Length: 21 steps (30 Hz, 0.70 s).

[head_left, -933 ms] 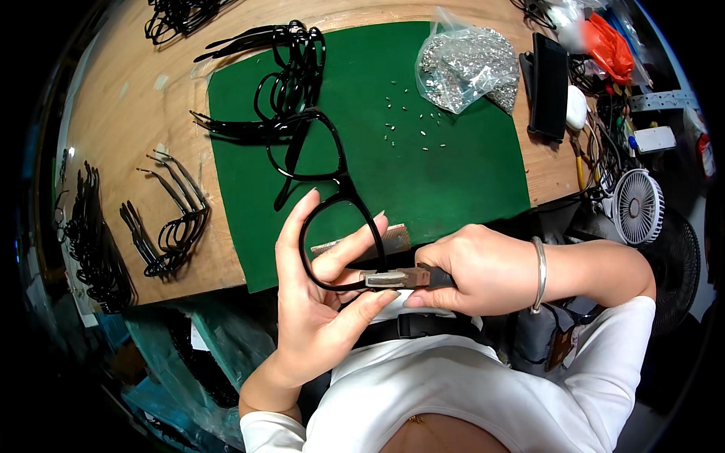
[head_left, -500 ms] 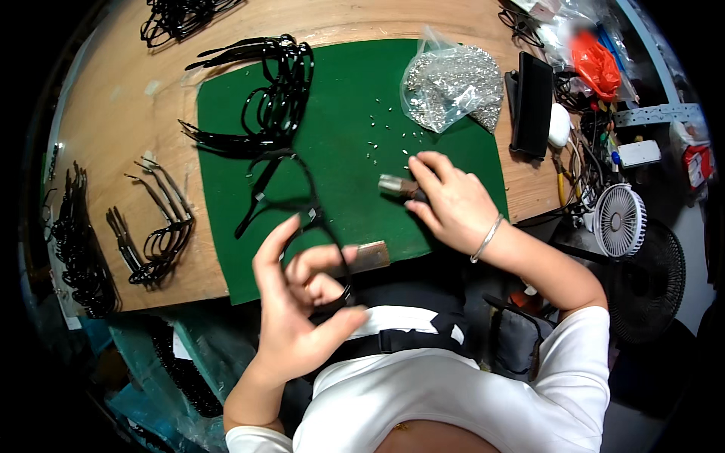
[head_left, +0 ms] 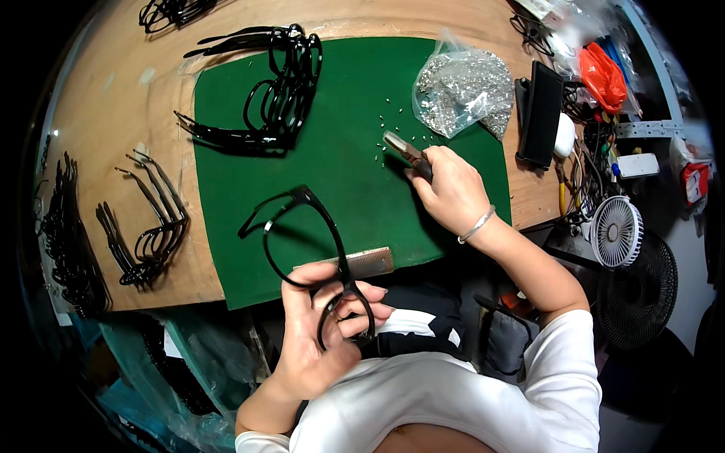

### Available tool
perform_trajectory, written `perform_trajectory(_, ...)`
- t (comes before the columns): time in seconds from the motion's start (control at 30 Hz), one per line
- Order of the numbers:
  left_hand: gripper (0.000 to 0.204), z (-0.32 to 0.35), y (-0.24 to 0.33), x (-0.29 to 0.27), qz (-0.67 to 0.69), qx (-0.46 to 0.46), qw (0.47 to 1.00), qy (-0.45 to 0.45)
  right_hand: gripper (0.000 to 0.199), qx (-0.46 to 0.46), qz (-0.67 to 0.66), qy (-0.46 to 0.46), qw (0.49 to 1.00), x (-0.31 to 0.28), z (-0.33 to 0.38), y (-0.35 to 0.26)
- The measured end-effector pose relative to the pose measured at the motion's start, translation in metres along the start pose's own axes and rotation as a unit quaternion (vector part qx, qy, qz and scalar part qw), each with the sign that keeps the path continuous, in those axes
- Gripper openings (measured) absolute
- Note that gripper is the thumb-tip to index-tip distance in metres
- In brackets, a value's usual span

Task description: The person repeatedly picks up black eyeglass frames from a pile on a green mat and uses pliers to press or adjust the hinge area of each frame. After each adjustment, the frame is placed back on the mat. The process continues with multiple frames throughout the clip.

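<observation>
Eyeglass frame (head_left: pixel 306 226), glossy black plastic, sits off the near edge of the bench, tilted, its far rim over the green mat (head_left: pixel 340 151). Left hand (head_left: pixel 321 332) has its grip closed around the frame's lower rim, fingers curled through the lens opening. Right hand (head_left: pixel 449 189) is out over the mat's right part, grip closed on small pliers (head_left: pixel 404 149) with metal jaws; the tips are down among tiny loose screws (head_left: pixel 389 121) scattered on the felt; can't tell if a screw is pinched. Flat metal file (head_left: pixel 355 264) lies at the mat's near edge, just beside the frame. Middle of the mat is open. Stack of black frames (head_left: pixel 279 98) crowds the mat's far-left corner. Clear bag of silvery screws (head_left: pixel 461 90) sits at the mat's far-right corner, dark flat case (head_left: pixel 540 113) just right of it at the bench's right edge. Loose black temple arms (head_left: pixel 151 226) lie on bare wood (head_left: pixel 98 113) near the left edge. Small white fan (head_left: pixel 615 230) stands off the right edge. Bench is light plywood, mat matte felt.
</observation>
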<state>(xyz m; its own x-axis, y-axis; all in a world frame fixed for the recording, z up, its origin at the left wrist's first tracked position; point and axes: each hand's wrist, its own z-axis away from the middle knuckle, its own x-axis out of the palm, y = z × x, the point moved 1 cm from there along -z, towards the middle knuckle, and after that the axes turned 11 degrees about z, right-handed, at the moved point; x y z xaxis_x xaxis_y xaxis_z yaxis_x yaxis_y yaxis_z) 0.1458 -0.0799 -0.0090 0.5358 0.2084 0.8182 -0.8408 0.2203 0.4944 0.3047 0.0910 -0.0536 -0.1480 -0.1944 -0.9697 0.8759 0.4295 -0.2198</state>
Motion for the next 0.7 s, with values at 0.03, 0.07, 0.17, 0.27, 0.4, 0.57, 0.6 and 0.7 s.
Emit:
perform_trajectory(0.03, 0.038, 0.0, -0.002, 0.001, -0.048, 0.007, 0.999, 0.024, 0.017, -0.027, 0.016, 0.011, 0.999, 0.004, 0.0, 0.001)
perform_trajectory(0.07, 0.022, -0.001, -0.004, 0.002, -0.097, 0.013, 0.994, 0.047, 0.017, -0.032, 0.015, 0.012, 0.999, 0.005, 0.001, 0.001)
perform_trajectory(0.17, 0.018, -0.004, -0.004, 0.003, -0.139, -0.005, 0.989, 0.049, 0.017, -0.041, -0.022, 0.014, 0.999, -0.001, 0.005, -0.001)
perform_trajectory(0.27, 0.026, -0.005, -0.009, 0.007, -0.194, 0.005, 0.977, 0.083, 0.016, -0.034, -0.177, -0.029, 0.983, -0.025, 0.021, -0.024)
perform_trajectory(0.4, 0.044, -0.011, -0.018, 0.017, -0.19, 0.046, 0.978, 0.071, 0.018, -0.013, -0.434, -0.151, 0.888, -0.044, 0.044, -0.056)
perform_trajectory(0.57, 0.049, -0.008, -0.021, 0.021, -0.234, 0.066, 0.967, 0.081, 0.019, 0.028, -0.544, -0.18, 0.819, -0.037, 0.046, -0.059)
perform_trajectory(0.6, 0.049, -0.008, -0.021, 0.021, -0.233, 0.065, 0.967, 0.078, 0.019, 0.032, -0.553, -0.189, 0.811, -0.037, 0.047, -0.059)
perform_trajectory(0.7, 0.049, -0.007, -0.021, 0.022, -0.228, 0.049, 0.97, 0.07, 0.021, 0.052, -0.594, -0.231, 0.768, -0.04, 0.045, -0.06)
